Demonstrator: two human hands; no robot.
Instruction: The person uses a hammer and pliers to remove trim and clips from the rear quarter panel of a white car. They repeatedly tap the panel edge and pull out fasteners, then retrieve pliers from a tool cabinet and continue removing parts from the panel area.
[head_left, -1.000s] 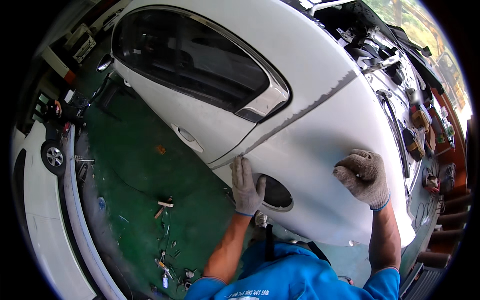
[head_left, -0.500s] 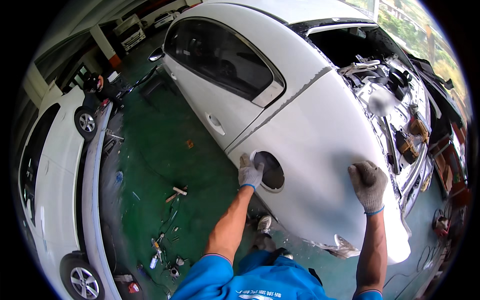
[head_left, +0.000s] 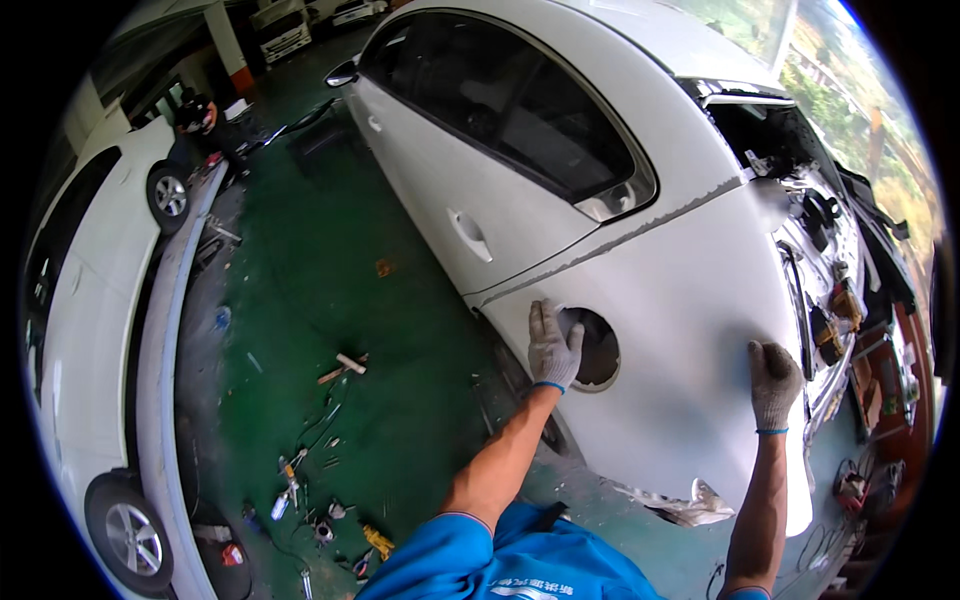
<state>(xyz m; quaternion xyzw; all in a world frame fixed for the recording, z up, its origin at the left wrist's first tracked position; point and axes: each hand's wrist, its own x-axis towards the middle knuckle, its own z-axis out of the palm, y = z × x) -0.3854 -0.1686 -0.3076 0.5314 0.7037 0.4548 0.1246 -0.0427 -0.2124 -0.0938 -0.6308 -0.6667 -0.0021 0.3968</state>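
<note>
In grey knit gloves, both my hands are at the rear quarter panel (head_left: pixel 680 330) of a white car, bare and dull with a darker smudge. My left hand (head_left: pixel 553 345) lies with its fingers stretched out, against the panel just left of the round filler opening (head_left: pixel 598 352). To the right, my right hand (head_left: pixel 774 385) is closed in a fist over the panel, near its edge on the trunk side. Nothing shows in that fist; whether it touches the metal I cannot tell. A rough grey seam (head_left: pixel 640 232) runs along the panel's upper side, below the rear window (head_left: pixel 565 135).
Stripped metal and loose parts (head_left: pixel 825 280) fill the open rear of the car. At its lower corner the metal is torn (head_left: pixel 695 505). Tools and a hammer (head_left: pixel 350 364) lie on the green floor. A second white car (head_left: pixel 90 290) and a crouching person (head_left: pixel 205 125) are at left.
The view has shifted, so the car and both hands sit farther right. My left hand's fingers are straighter beside the opening. The right hand stays in a fist, slightly lower on the panel.
</note>
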